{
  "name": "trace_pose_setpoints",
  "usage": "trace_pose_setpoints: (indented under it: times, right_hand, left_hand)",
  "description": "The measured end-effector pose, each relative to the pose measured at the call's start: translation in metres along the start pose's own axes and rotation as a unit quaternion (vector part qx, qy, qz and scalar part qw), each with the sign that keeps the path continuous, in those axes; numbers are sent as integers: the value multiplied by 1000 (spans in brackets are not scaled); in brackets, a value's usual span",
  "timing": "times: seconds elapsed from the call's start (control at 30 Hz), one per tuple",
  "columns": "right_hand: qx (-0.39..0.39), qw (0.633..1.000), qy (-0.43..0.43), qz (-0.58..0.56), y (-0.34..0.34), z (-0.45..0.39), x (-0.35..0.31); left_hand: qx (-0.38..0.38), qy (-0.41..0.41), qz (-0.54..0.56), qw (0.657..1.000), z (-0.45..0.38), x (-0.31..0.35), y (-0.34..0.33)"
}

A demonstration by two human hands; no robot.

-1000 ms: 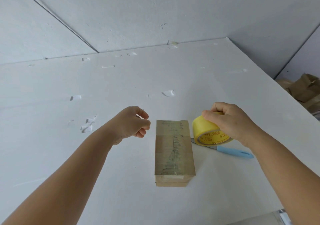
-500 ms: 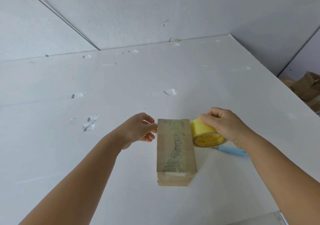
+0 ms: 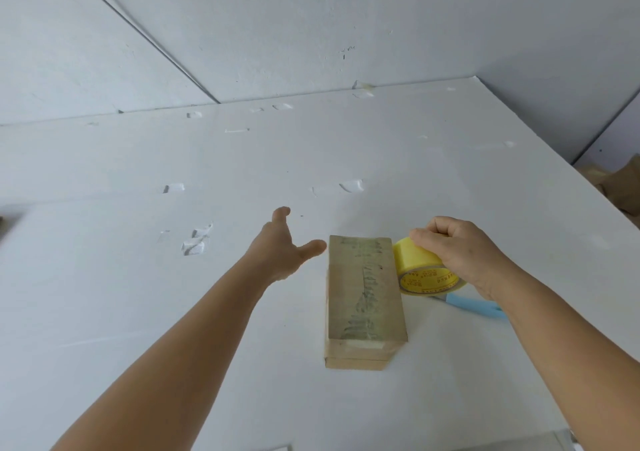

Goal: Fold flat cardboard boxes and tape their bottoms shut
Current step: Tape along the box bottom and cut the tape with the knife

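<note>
Cardboard box (image 3: pixel 363 298) lies flat between the hands, the right hand (image 3: pixel 460 253) gripping the yellow tape roll (image 3: pixel 420 272) against its far edge, seemingly to begin a strip, while the left hand (image 3: pixel 280 242) hovers spread, holding nothing.

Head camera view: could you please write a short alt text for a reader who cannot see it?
A person's right hand grips a yellow tape roll against the far right corner of a small taped cardboard box on a white table. The left hand is open, just left of the box, and a blue-handled tool lies behind the right wrist.
</note>
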State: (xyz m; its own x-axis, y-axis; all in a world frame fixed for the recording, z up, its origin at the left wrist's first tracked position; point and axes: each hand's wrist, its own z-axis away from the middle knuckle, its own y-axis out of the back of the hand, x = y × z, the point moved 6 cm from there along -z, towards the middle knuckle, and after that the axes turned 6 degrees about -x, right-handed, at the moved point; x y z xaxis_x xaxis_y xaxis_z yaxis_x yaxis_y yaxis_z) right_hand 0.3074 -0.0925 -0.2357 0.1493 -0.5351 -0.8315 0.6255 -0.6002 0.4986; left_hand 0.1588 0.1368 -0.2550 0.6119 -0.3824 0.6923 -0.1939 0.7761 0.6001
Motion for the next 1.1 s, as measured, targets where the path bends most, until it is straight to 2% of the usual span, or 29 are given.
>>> trace_pose_setpoints:
  times: [0.07,0.17,0.3,0.4,0.53,0.6,0.63,0.7,0.73,0.77,0.83,0.9,0.97,1.1]
  right_hand:
    - [-1,1000,3,2,0,1,0]
    - [-5,1000,3,3,-4,2,0]
    - [-5,1000,0,1,-7,1,0]
    - [-1,1000,-4,7,-10,-1,3]
    - [2,1000,-9,-2,-14,-2,7]
    - [1,1000,-9,-4,-13,-2,8]
    - [0,1000,-9,-2,-13,-3,8]
    - [-7,1000,-8,5,-11,-2,8]
    - [-10,1000,-6,9,-10,-2,6]
    - [-10,1000,-2,14,-10,-2,4]
    - [-9,999,14,32,-10,-2,-2]
    - [-11,998,29,53,-10,-3,-7]
    - [-35,998,29,47,-9,-3,-4]
    - [-81,996,15,-20,-12,-1,12]
  left_hand:
    - [5,-1,-14,1000,3,-3,1]
    - [27,-43,94,994,9,10,2]
    - [-27,-108,186,976,15,43,-29]
    - [-22,-103,175,979,16,40,-55]
    - [-55,-57,313,947,15,24,-58]
    - [-77,-10,340,937,16,22,-61]
    - [-71,0,297,952,16,22,-61]
    - [-5,-45,48,998,11,30,-48]
    - [43,-109,-85,989,13,44,-41]
    - [62,-195,-171,964,18,62,-38]
    - [-13,-303,-234,924,22,86,-49]
    - [-84,-304,-268,911,22,91,-64]
    - [-76,-276,-294,912,18,87,-68]
    - [-30,-287,-310,906,16,80,-68]
